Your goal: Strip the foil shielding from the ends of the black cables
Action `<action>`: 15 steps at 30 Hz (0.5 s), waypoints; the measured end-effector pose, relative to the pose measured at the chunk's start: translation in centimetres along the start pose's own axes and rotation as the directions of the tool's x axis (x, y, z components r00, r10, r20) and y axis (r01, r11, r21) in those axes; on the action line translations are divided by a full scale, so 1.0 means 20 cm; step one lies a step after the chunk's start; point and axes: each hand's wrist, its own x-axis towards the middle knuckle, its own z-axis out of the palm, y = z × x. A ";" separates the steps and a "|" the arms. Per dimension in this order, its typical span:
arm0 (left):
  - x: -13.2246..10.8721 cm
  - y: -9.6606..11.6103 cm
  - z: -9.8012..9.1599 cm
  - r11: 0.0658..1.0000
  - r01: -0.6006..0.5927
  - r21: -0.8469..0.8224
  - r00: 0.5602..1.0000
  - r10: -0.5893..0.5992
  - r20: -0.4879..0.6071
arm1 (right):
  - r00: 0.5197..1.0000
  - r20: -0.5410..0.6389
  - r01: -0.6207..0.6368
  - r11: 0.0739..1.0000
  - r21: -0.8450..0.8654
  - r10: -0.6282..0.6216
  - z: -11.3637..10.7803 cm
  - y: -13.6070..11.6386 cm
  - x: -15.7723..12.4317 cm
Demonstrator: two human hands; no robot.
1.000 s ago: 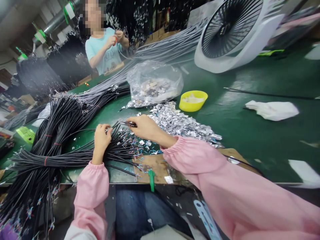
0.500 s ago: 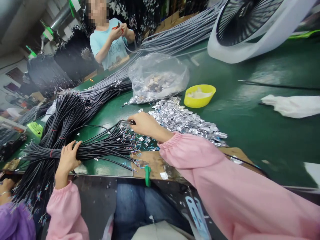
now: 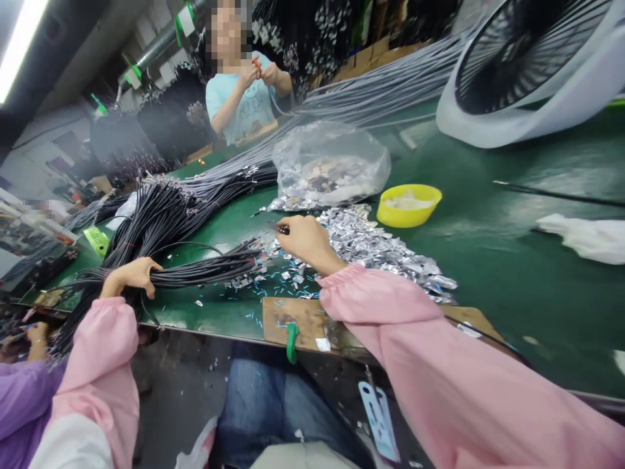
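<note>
My left hand [image 3: 131, 276] is wrapped around a bundle of black cables [image 3: 195, 270] that lies across the green table [image 3: 488, 260], gripping it near the left edge. My right hand [image 3: 305, 241] rests by the bundle's stripped ends, fingers closed on a small dark-handled tool [image 3: 282, 228]. Silver foil scraps [image 3: 375, 244] are heaped just right of that hand. Both arms wear pink sleeves.
A clear bag of scraps [image 3: 332, 163] and a yellow bowl [image 3: 407, 205] sit behind the foil. More black and grey cables [image 3: 161, 208] pile at left. A white fan [image 3: 532, 65] stands far right, a white cloth [image 3: 586, 234] lies right. A person in a teal shirt [image 3: 244, 98] works opposite; a purple sleeve [image 3: 19, 397] shows at left.
My left hand slid from the cable ends leftwards along the bundle and closed around it, gathering the spread cables together. My right hand stayed near the ends with the tool.
</note>
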 end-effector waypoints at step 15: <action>-0.04 -0.19 -0.20 0.912 -0.069 -0.404 0.973 0.151 0.176 | 0.996 0.085 0.022 0.999 -0.032 -0.019 0.02 0.01 0.01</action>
